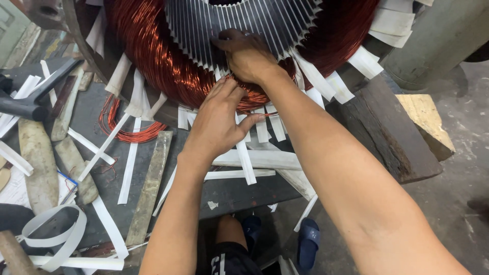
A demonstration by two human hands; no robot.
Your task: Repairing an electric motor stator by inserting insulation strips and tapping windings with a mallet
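A large motor stator (244,20) lies at the top, with dark slotted laminations and thick copper windings (153,46) around them. White insulation strips (265,127) stick out of the slots. My right hand (247,53) presses on the coil at the lower rim of the slots, fingers curled against the wire. Just below it, my left hand (219,119) rests flat on the copper winding and the white strips, fingers extended. Neither hand clearly grips a separate object.
Loose white paper strips (130,168), a small copper wire coil (127,133), wooden sticks (150,191), a dark mallet (30,99) and a roll of white tape (53,237) lie on the grey bench. A wooden block (425,122) sits right. My blue sandal (308,244) is below.
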